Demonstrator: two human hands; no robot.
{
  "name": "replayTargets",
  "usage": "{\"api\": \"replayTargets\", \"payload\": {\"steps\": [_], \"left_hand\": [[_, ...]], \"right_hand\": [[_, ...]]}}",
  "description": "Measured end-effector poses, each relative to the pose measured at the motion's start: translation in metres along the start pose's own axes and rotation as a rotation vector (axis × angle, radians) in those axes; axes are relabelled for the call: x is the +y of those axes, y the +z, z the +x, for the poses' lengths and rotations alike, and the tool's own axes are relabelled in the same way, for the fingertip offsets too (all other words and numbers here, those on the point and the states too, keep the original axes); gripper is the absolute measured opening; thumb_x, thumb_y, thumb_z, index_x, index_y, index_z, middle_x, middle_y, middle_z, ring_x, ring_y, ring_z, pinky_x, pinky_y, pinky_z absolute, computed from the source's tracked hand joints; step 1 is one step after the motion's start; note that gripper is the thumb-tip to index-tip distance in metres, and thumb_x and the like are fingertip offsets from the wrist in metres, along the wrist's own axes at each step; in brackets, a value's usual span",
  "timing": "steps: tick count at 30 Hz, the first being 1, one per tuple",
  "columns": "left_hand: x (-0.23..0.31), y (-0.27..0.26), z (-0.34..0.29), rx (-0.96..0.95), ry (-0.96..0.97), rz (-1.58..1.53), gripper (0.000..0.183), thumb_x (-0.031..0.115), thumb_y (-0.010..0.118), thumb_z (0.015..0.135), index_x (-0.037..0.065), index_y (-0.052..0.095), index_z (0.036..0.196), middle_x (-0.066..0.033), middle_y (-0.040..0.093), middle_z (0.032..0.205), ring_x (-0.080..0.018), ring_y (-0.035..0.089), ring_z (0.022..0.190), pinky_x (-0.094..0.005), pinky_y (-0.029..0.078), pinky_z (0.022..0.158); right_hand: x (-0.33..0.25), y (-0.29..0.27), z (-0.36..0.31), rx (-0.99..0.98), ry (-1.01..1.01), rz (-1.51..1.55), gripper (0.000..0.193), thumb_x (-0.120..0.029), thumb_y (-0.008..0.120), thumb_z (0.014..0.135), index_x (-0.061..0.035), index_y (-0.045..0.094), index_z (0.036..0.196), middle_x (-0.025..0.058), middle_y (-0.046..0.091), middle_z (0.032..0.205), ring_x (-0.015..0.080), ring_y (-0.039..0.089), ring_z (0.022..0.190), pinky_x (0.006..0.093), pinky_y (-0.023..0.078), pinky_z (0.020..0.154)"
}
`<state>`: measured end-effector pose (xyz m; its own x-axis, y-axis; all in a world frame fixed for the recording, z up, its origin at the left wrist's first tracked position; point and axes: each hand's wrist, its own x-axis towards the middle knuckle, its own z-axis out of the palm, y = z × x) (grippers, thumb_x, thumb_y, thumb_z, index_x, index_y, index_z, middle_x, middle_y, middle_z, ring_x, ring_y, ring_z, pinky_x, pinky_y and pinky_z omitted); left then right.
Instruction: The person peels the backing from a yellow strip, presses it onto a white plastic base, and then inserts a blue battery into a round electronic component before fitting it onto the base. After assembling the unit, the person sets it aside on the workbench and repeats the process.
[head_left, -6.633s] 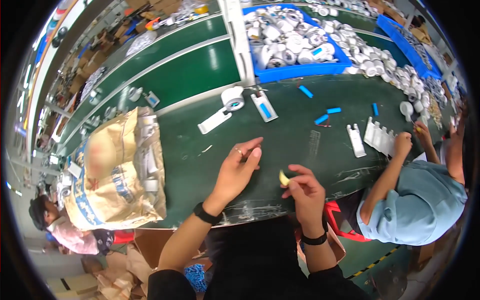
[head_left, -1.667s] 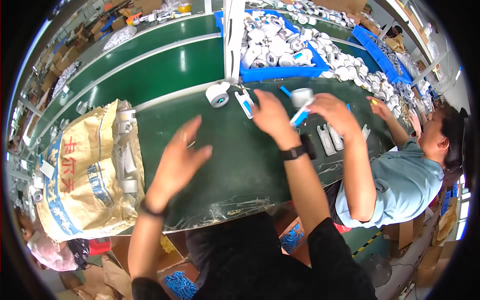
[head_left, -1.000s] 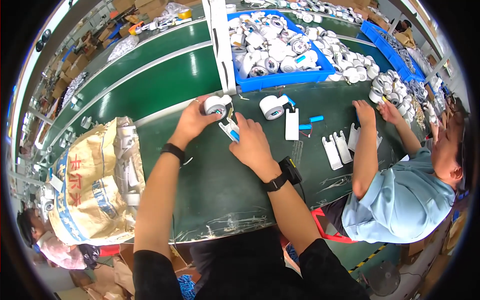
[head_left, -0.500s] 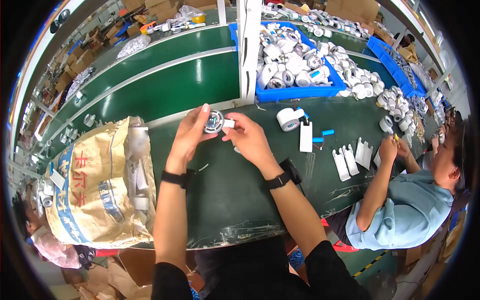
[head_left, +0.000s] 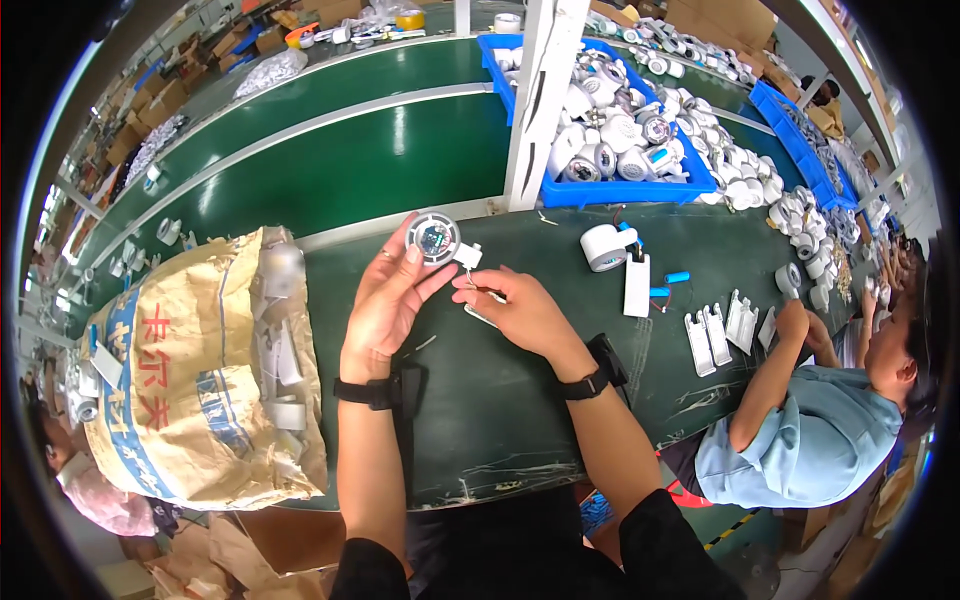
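Note:
My left hand (head_left: pixel 385 305) grips a round white device head (head_left: pixel 433 238) by its rim, its open face showing a circuit board inside a grey ring. A short white stub (head_left: pixel 467 256) sticks out of its right side. Just below the stub, my right hand (head_left: pixel 520 308) is closed in a pinch; a thin strand seems to run to the fingertips, too small to make out. A white piece (head_left: pixel 481 316) shows partly under that hand. To the right lie another white round head (head_left: pixel 606 248), a long white handle shell (head_left: pixel 637 285) and blue cylindrical batteries (head_left: pixel 677 277).
A big yellowish woven sack (head_left: pixel 200 380) of white parts stands at the left. Behind a white post (head_left: pixel 545 100), a blue crate (head_left: pixel 630 193) holds many white heads. More handle shells (head_left: pixel 705 340) lie near a co-worker in a light blue shirt (head_left: pixel 800 430) at the right.
My right hand has slid off the stub to just below it, fingers pinched. The left hand has turned the device head, its open face now more toward me. The view has shifted slightly.

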<state>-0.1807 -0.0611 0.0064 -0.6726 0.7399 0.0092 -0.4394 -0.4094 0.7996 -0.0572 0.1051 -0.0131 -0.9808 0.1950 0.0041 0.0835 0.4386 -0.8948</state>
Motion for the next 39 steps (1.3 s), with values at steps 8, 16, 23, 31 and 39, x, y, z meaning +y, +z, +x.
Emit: {"api": "replayTargets", "payload": {"steps": [8,16,23,31,39], "left_hand": [[0.005,-0.001,-0.006,-0.11,0.055,-0.101,0.057,0.025,0.059,0.105,0.001,0.039,0.152,-0.0153,0.056,0.142,-0.0281,0.06,0.128,-0.0501,0.051,0.11],[0.001,-0.02,-0.002,-0.063,0.108,-0.086,0.044,0.025,0.06,0.105,-0.002,0.05,0.139,-0.013,0.063,0.134,-0.0244,0.061,0.126,-0.0452,0.049,0.113],[-0.001,-0.02,-0.001,-0.051,0.107,-0.057,0.043,0.024,0.059,0.105,-0.001,0.051,0.139,-0.0123,0.063,0.134,-0.0228,0.062,0.125,-0.0431,0.049,0.113],[-0.002,-0.022,-0.001,-0.042,0.104,-0.06,0.042,0.024,0.06,0.105,-0.001,0.052,0.138,-0.0123,0.063,0.134,-0.0229,0.062,0.125,-0.0433,0.049,0.113],[-0.001,-0.02,-0.001,-0.033,0.081,-0.044,0.043,0.024,0.059,0.105,-0.001,0.05,0.139,-0.0123,0.062,0.135,-0.0231,0.061,0.126,-0.0435,0.049,0.113]], "right_hand": [[-0.003,0.002,-0.009,0.018,0.06,0.446,0.029,-0.005,0.072,0.095,0.0023,0.068,0.122,0.0083,0.074,0.111,0.0133,0.069,0.102,0.0275,0.055,0.09],[-0.01,0.016,-0.006,0.339,-0.078,0.279,0.021,-0.006,0.08,0.088,-0.0001,0.07,0.106,0.0075,0.075,0.1,0.0124,0.071,0.088,0.0274,0.057,0.08],[-0.008,0.02,-0.007,0.507,-0.246,-0.022,0.02,-0.006,0.081,0.084,-0.0015,0.069,0.099,0.0091,0.073,0.094,0.0184,0.071,0.08,0.0298,0.054,0.067],[-0.009,0.019,-0.007,0.511,-0.31,-0.074,0.019,-0.004,0.08,0.084,-0.0005,0.067,0.098,0.0107,0.071,0.094,0.0224,0.07,0.077,0.0313,0.054,0.066],[-0.01,0.017,-0.008,0.445,-0.306,-0.104,0.018,-0.005,0.079,0.085,-0.0008,0.066,0.097,0.0108,0.07,0.091,0.0214,0.072,0.079,0.0311,0.055,0.064]]}}
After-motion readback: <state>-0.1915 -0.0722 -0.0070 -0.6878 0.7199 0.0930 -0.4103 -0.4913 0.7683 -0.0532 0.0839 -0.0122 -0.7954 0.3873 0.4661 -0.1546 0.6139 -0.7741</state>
